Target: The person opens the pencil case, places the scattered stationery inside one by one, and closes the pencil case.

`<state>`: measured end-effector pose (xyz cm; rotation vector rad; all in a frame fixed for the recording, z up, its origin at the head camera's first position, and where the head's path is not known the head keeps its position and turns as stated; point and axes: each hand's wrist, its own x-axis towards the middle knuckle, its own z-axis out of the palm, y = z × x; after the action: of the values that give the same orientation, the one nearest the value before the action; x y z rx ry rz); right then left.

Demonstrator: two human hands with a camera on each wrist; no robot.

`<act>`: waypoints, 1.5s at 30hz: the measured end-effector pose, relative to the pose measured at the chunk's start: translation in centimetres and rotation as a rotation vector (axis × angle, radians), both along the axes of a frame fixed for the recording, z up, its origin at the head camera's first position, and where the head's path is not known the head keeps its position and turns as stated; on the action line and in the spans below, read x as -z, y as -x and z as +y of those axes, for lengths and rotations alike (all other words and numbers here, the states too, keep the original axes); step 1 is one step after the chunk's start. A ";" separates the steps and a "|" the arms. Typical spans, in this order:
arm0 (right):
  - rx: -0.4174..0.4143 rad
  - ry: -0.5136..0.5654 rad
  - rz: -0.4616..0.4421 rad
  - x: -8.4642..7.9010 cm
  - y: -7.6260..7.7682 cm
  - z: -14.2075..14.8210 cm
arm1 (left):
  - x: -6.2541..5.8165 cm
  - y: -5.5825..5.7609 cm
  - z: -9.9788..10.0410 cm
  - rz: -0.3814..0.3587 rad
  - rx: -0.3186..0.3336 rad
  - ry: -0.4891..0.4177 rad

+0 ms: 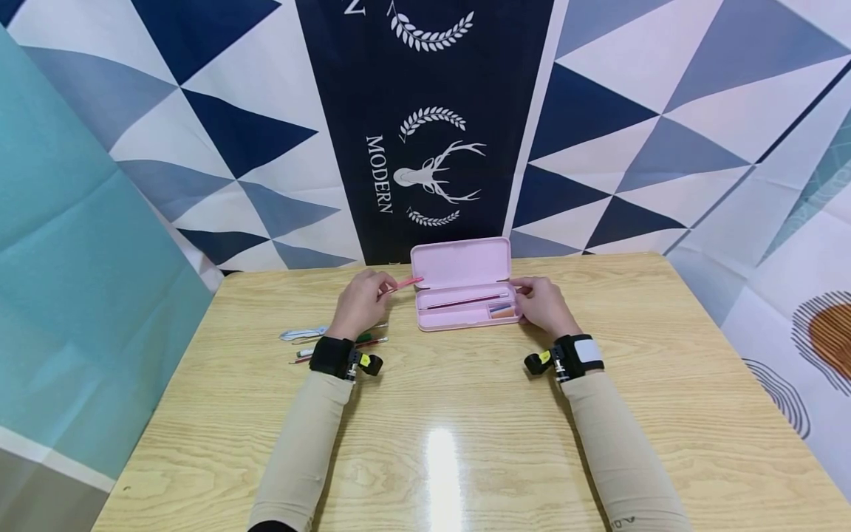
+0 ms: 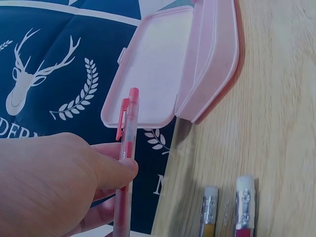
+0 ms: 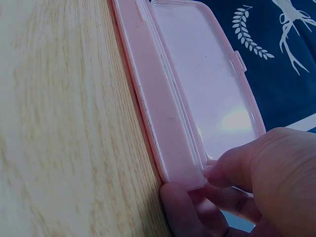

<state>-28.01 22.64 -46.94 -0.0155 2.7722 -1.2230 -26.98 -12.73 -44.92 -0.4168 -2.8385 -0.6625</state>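
My left hand (image 1: 359, 304) pinches a red pen (image 2: 129, 143) with a clear barrel between thumb and fingers. The pen's clip end points toward the left side of a pink pencil case (image 1: 452, 321), overlapping its edge in the head view. The case lies with its lid (image 1: 461, 264) raised against the backdrop. Inside rest a dark red pencil (image 1: 465, 301) and, in a small compartment at the right, some short orange and blue pieces (image 1: 501, 312). My right hand (image 1: 544, 304) grips the case's right end, thumb on the rim and fingers around the outside.
Left of the case, partly hidden under my left wrist, lie several pencils (image 1: 379, 340) with white eraser ends and a light blue pointed item (image 1: 302, 334). The wooden table (image 1: 465, 414) meets a patterned cloth backdrop (image 1: 425, 89) just behind the case.
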 end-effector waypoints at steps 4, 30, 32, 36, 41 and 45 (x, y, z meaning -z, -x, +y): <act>0.000 0.005 -0.011 0.0 0.0 0.0 | 0.0 0.1 0.3 0.000 0.003 0.001; -0.007 0.002 0.007 -0.1 0.0 0.0 | -0.3 0.3 3.3 -0.023 0.063 0.064; -0.009 -0.002 0.009 -0.1 0.0 0.0 | -0.2 0.4 3.4 -0.013 0.074 0.068; -0.010 -0.010 0.015 -0.1 0.0 0.1 | 0.0 0.5 3.8 0.010 0.101 0.072; -0.015 -0.007 0.017 -0.1 0.1 0.1 | 0.3 0.7 4.3 0.016 0.121 0.081; -0.013 -0.006 0.011 0.0 0.1 0.1 | 0.5 0.7 4.8 0.023 0.129 0.074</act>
<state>-28.09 22.76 -46.97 -0.0395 2.7806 -1.2148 -27.70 -7.95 -45.37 -0.6202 -2.8397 -0.5725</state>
